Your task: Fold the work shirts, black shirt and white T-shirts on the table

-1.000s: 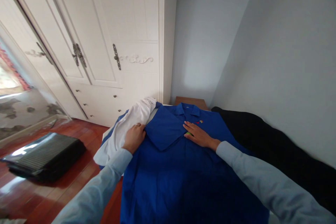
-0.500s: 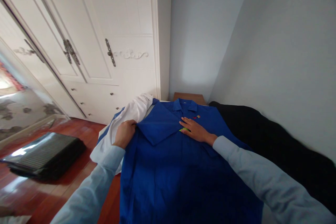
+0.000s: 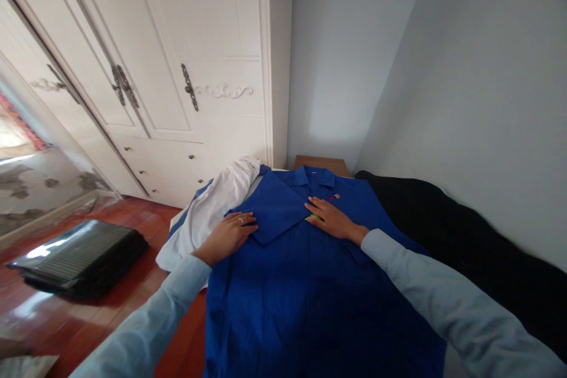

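Note:
A blue collared shirt (image 3: 283,301) lies spread out in front of me, its collar at the far end and a small red and yellow emblem on the chest. One sleeve (image 3: 274,204) is folded across its front. My left hand (image 3: 230,233), with a ring on one finger, rests flat on the left edge of that sleeve, fingers stretched out. On the chest lies my right hand (image 3: 332,218), open, fingers spread at the sleeve's other end. Something yellow-green (image 3: 312,218) shows partly from under its fingers; I cannot make out what.
White cloth (image 3: 212,207) lies left of the shirt, and a long black cloth-like heap (image 3: 425,212) runs along the right wall. A white wardrobe (image 3: 221,23) stands behind. On the red floor at left sits a dark plastic-wrapped package (image 3: 84,260). A brown wooden top (image 3: 323,163) shows beyond the collar.
My left hand has let go of the sleeve's edge and now lies flat on it, fingers extended to the right. My right hand stays in place on the chest.

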The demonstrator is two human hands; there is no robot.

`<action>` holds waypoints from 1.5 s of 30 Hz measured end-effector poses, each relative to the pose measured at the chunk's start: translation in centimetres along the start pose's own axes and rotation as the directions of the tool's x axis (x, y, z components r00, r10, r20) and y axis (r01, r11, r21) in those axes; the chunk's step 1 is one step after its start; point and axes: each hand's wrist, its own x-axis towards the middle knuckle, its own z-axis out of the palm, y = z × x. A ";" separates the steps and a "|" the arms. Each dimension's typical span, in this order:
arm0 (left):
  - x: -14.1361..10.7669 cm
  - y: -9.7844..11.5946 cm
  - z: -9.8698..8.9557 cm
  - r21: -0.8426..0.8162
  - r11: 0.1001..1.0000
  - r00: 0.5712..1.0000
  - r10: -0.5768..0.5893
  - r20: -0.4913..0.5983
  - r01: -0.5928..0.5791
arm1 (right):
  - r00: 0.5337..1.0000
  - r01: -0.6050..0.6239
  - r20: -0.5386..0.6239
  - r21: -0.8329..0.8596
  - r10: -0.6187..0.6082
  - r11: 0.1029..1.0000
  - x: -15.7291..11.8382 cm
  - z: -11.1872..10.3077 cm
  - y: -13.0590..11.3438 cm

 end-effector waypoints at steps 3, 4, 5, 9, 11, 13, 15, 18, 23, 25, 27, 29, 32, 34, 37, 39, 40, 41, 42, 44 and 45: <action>-0.7 -0.4 0.5 -0.031 0.999 0.999 0.008 -0.044 -0.010 | 1.000 0.000 -0.014 0.013 0.000 1.000 0.0 0.1 0.0; -1.0 -0.5 0.6 -0.045 0.999 0.998 0.009 -0.060 -0.011 | 1.000 -0.002 -0.015 0.016 0.002 1.000 0.0 0.1 0.1; -1.2 -0.5 0.6 -0.058 0.998 0.997 0.006 -0.071 -0.010 | 1.000 -0.005 -0.011 0.017 0.005 1.000 0.0 0.1 0.1; -1.7 0.0 0.3 -0.086 0.996 0.996 -0.019 -0.083 0.012 | 1.000 -0.006 0.008 0.010 0.006 1.000 -0.1 0.1 0.2; -1.6 0.3 0.0 -0.094 0.995 0.994 -0.029 -0.108 0.019 | 1.000 -0.010 0.015 0.003 0.010 1.000 -0.1 0.0 0.2; -1.4 0.5 -0.3 -0.091 0.995 0.987 -0.051 -0.154 0.038 | 1.000 -0.018 0.022 0.001 0.018 1.000 -0.1 0.0 0.2; -1.2 0.4 -0.3 -0.074 0.992 0.976 -0.114 -0.188 0.101 | 0.999 -0.024 0.024 0.005 0.024 1.000 -0.1 0.0 0.1; -1.2 -0.2 0.0 -0.044 0.973 0.960 -0.232 -0.159 0.228 | 0.999 -0.032 0.017 0.015 0.032 0.999 0.0 0.0 0.1; -1.6 -0.6 1.0 -0.025 0.952 0.946 -0.306 -0.109 0.305 | 0.999 -0.027 0.029 0.012 0.026 1.000 -0.1 -0.2 0.0; -1.6 0.0 1.3 -0.017 0.943 0.934 -0.331 -0.135 0.332 | 0.999 -0.023 0.031 0.009 0.022 1.000 -0.2 -0.2 -0.1; -1.5 1.3 1.3 -0.018 0.937 0.922 -0.346 -0.176 0.348 | 0.999 -0.018 0.032 0.002 0.018 1.000 -0.1 -0.3 -0.2; -1.5 3.2 1.3 -0.033 0.943 0.918 -0.329 -0.220 0.330 | 0.999 -0.029 0.031 -0.027 0.030 0.999 -0.1 -0.4 -0.5; -2.3 6.3 1.3 -0.088 0.965 0.922 -0.261 -0.286 0.247 | 0.999 -0.053 -0.006 -0.091 0.053 0.994 -0.5 -1.1 -1.7; -3.6 7.6 1.5 -0.144 0.969 0.916 -0.236 -0.324 0.199 | 0.999 -0.050 -0.020 -0.079 0.049 0.996 -1.5 -2.2 -3.2; -6.5 8.1 2.2 -0.263 0.934 0.853 -0.333 -0.402 0.241 | 0.998 -0.022 0.056 0.084 0.017 0.996 -4.8 -4.7 -6.6; -8.9 7.6 3.0 -0.375 0.855 0.744 -0.503 -0.439 0.357 | 0.991 -0.021 0.136 0.247 -0.013 0.969 -8.2 -6.3 -9.3; -10.1 7.4 3.5 -0.439 0.790 0.673 -0.603 -0.429 0.427 | 0.984 -0.044 0.176 0.325 -0.015 0.945 -10.1 -6.8 -10.5; -11.2 7.3 4.0 -0.506 0.706 0.595 -0.700 -0.395 0.495 | 0.975 -0.081 0.221 0.395 -0.009 0.915 -12.1 -7.2 -11.7; -12.3 7.3 4.6 -0.570 0.607 0.515 -0.787 -0.339 0.554 | 0.964 -0.130 0.265 0.455 0.005 0.881 -14.1 -7.2 -12.7; -14.2 7.7 5.8 -0.675 0.396 0.375 -0.908 -0.187 0.622 | 0.935 -0.257 0.350 0.541 0.064 0.801 -17.9 -6.8 -14.2; -14.9 8.1 6.4 -0.715 0.298 0.326 -0.940 -0.103 0.632 | 0.915 -0.328 0.390 0.562 0.106 0.759 -19.7 -6.3 -14.6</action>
